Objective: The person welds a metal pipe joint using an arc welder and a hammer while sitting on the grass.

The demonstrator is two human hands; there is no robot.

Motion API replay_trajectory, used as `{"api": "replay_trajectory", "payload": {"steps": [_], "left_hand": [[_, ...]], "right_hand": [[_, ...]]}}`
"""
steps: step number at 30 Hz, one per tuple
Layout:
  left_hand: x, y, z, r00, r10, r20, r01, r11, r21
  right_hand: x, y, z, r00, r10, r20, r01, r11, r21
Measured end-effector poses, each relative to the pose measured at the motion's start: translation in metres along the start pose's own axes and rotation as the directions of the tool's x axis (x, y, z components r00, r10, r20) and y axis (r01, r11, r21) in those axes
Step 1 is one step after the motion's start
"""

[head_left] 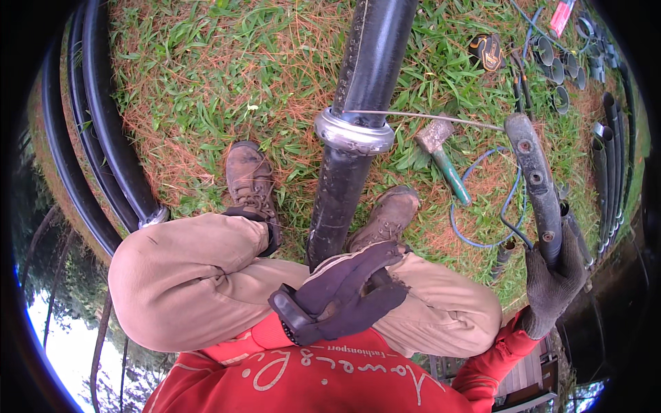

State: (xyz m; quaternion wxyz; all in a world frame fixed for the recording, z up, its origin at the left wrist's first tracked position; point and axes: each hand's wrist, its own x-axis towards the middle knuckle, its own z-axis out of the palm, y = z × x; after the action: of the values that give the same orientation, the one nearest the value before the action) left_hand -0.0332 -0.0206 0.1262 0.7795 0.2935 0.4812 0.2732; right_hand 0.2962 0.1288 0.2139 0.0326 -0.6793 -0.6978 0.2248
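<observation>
A black pipe (375,58) lies lengthwise between my legs, with a silver metal ring coupling (354,132) round it. My right hand (554,279), in a dark grey knit glove, is closed round the lower end of a black handle (536,180) with metal rivets. From the handle's head a long thin metal strip (427,117), perhaps a blade seen edge-on, reaches left to the pipe just above the coupling. My left hand (344,292), in a black glove, is over my lap beside the pipe's near end. Its fingers are loosely bent and apart, with nothing visible in them.
A hammer (444,162) with a green handle lies on the grass beside a blue hose loop (454,220). A tape measure (486,53) and short pipe pieces (551,65) lie far right. Long black pipes (113,131) run along the left, and more pipes (609,158) at right.
</observation>
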Motion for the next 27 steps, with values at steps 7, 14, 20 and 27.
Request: {"api": "replay_trajectory", "payload": {"steps": [7,14,20,27], "left_hand": [[0.002,0.000,0.000,1.000,-0.013,0.024,0.014,1.000,-0.026],[-0.007,-0.011,0.003,0.996,-0.083,0.019,0.084,0.989,-0.118],[0.002,0.005,0.000,0.999,-0.037,-0.006,0.037,0.999,0.039],[0.002,0.004,0.000,0.999,-0.045,-0.004,0.045,0.998,0.034]], "right_hand": [[-0.006,0.002,-0.004,0.984,0.171,0.039,-0.169,0.984,-0.061],[-0.013,0.008,-0.012,0.971,0.235,0.039,-0.235,0.972,-0.021],[-0.016,0.015,-0.013,0.969,0.244,0.024,-0.243,0.969,-0.042],[-0.016,0.015,-0.014,0.950,0.307,0.049,-0.307,0.952,-0.022]]}}
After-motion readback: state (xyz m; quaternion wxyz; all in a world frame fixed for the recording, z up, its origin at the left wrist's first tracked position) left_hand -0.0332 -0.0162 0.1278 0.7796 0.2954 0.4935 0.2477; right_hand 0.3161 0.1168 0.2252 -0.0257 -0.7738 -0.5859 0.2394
